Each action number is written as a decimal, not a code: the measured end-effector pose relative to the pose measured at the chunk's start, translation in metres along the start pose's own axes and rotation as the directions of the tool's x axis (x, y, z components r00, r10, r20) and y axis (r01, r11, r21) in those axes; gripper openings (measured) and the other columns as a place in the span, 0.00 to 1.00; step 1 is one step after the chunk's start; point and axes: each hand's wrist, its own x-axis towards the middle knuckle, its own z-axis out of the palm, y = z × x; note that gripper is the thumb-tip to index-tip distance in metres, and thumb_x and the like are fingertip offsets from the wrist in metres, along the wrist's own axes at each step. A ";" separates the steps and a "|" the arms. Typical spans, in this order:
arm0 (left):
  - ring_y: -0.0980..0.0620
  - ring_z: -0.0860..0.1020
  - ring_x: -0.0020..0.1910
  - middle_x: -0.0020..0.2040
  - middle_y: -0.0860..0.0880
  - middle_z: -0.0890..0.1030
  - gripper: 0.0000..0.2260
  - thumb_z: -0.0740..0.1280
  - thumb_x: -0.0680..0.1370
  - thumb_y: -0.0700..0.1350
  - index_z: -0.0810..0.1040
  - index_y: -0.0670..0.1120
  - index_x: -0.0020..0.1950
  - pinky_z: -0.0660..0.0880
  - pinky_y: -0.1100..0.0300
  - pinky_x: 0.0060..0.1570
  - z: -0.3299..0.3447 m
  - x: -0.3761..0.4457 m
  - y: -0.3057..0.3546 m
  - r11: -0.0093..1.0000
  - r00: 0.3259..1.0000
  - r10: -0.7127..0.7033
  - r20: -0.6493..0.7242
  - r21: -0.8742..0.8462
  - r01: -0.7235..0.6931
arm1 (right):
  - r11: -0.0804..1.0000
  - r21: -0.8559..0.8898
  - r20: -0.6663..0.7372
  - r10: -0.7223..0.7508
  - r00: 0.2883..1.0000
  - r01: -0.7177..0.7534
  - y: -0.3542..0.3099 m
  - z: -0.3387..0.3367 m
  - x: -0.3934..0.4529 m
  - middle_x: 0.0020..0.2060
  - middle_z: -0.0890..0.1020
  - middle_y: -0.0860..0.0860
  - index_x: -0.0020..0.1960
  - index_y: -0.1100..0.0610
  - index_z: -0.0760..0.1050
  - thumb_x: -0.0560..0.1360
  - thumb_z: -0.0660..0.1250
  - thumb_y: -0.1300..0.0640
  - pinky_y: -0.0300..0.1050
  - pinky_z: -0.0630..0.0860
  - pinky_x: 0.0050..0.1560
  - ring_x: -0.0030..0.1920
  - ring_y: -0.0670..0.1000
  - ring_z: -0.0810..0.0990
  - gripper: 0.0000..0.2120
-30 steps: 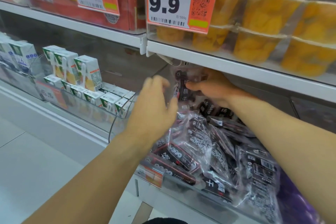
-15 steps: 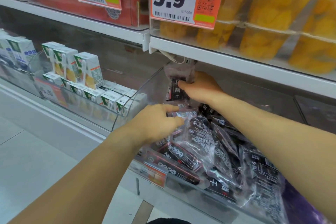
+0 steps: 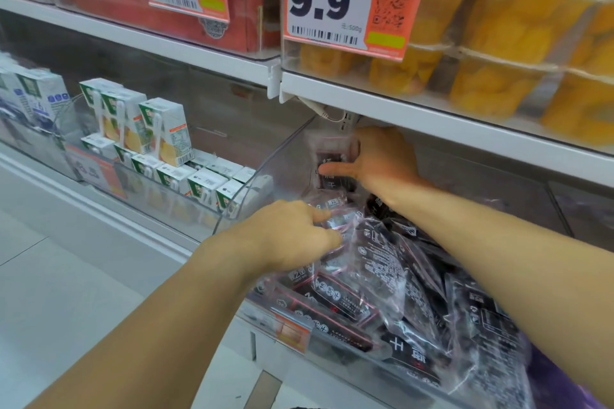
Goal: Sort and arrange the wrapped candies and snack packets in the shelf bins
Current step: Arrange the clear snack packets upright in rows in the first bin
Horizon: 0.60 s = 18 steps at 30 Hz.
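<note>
R hand (image 3: 382,161) reaches deep into clear bin (image 3: 265,173), thumb pinching upright dark snack packet (image 3: 332,163); L hand (image 3: 292,236), fingers curled, grips a packet atop pile (image 3: 398,276).

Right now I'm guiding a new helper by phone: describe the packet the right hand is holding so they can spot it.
Find the 9.9 price tag on the upper shelf; under it sits a clear bin heaped with dark packets. At the bin's back left corner, the right hand holds one packet upright against the wall. Its neighbours all lie flat or slanted in the heap.
</note>
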 end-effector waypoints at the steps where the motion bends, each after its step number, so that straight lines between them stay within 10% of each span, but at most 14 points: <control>1: 0.51 0.65 0.75 0.76 0.54 0.67 0.24 0.60 0.80 0.59 0.65 0.59 0.76 0.61 0.58 0.70 0.000 0.000 0.000 1.000 1.000 0.003 0.005 0.004 -0.003 | 1.000 -0.015 0.017 -0.014 1.000 0.014 -0.001 -0.001 0.001 0.36 0.81 0.44 0.37 0.53 0.73 0.63 0.78 0.35 0.45 0.71 0.35 0.38 0.46 0.78 0.24; 5: 0.51 0.63 0.76 0.77 0.54 0.64 0.24 0.58 0.81 0.57 0.64 0.57 0.77 0.60 0.59 0.70 0.002 0.000 0.001 1.000 1.000 0.007 0.008 0.008 -0.007 | 0.998 0.017 0.066 -0.068 0.996 0.067 -0.004 -0.005 0.009 0.57 0.80 0.48 0.62 0.51 0.73 0.70 0.76 0.44 0.41 0.68 0.49 0.56 0.51 0.78 0.25; 11: 0.50 0.65 0.74 0.74 0.55 0.70 0.24 0.59 0.80 0.58 0.66 0.56 0.76 0.62 0.55 0.73 0.006 0.006 -0.002 0.999 1.000 0.009 -0.007 -0.031 -0.009 | 0.989 -0.148 0.222 0.056 0.973 -0.023 -0.009 -0.014 0.009 0.51 0.77 0.51 0.55 0.53 0.71 0.73 0.74 0.48 0.45 0.70 0.45 0.50 0.54 0.77 0.17; 15: 0.48 0.52 0.78 0.75 0.48 0.61 0.22 0.62 0.78 0.59 0.68 0.60 0.72 0.57 0.45 0.74 0.008 0.011 -0.005 0.998 0.999 -0.029 -0.024 -0.063 0.028 | 0.988 -0.144 0.326 0.100 0.940 -0.055 -0.009 -0.014 0.009 0.64 0.77 0.54 0.68 0.56 0.71 0.77 0.70 0.48 0.45 0.72 0.59 0.63 0.56 0.76 0.24; 18: 0.49 0.71 0.67 0.67 0.47 0.72 0.18 0.62 0.78 0.63 0.74 0.58 0.64 0.70 0.51 0.63 0.006 0.012 -0.004 0.989 0.998 -0.044 -0.045 -0.147 0.037 | 0.988 -0.021 0.333 0.154 0.930 -0.156 0.001 -0.020 0.010 0.68 0.75 0.52 0.72 0.56 0.67 0.81 0.66 0.51 0.40 0.66 0.56 0.67 0.55 0.73 0.22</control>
